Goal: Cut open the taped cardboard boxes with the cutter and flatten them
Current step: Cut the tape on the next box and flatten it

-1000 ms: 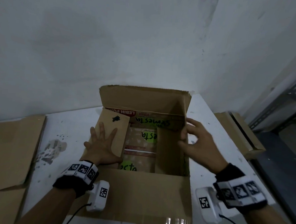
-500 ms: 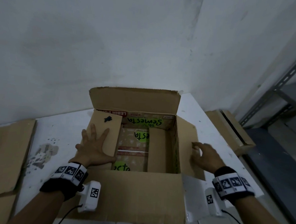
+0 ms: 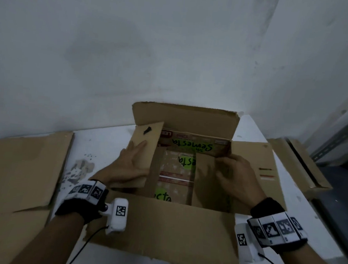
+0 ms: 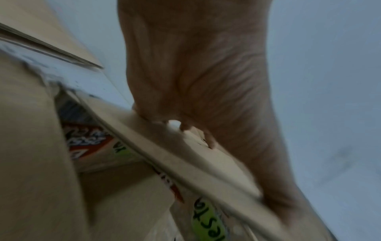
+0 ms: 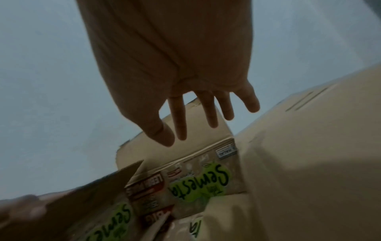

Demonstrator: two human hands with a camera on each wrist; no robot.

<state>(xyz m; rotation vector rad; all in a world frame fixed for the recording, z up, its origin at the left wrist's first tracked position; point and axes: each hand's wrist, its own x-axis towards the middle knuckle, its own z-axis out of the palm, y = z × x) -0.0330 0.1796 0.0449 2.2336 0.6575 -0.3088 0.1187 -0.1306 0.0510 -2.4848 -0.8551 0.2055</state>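
I see left hand (image 3: 130, 166) flat on left flap (image 3: 145, 150); right hand (image 3: 235, 176) spread over box (image 3: 163, 229) interior, nearer right flap (image 3: 254, 167).

left hand (image 4: 195, 68): fingertips blurred | box (image 3: 163, 229): near flap cut off at bottom edge
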